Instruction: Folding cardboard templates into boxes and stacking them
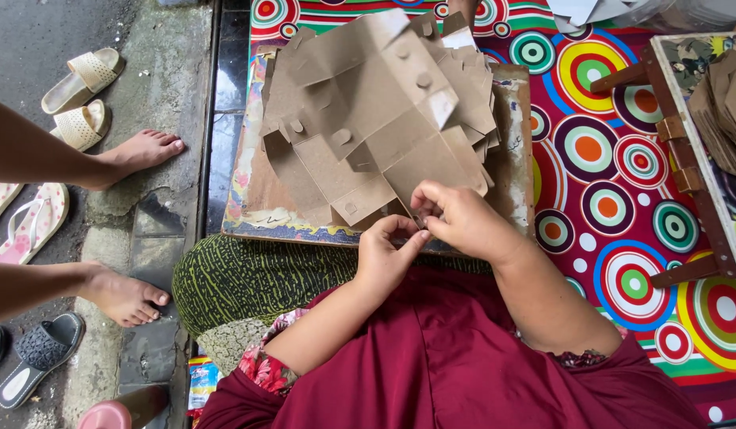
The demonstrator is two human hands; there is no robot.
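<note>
1. The circle-patterned mat point(622, 199) lies at the right.
2. The wooden board point(511, 159) carries your pile of brown cardboard box blanks point(368, 119).
3. Your right hand point(463, 218) and left hand point(388, 254) pinch the pile's near edge, fingers closed.

A heap of flat brown cardboard box blanks point(380, 111), die-cut with flaps, crease lines and small round tabs, lies fanned at mixed angles on a worn board point(515, 151) with peeling printed edges. The nearest blank point(431, 171) lies uppermost at the front, its pale inner face up, its near edge pinched between both hands' fingertips.
</note>
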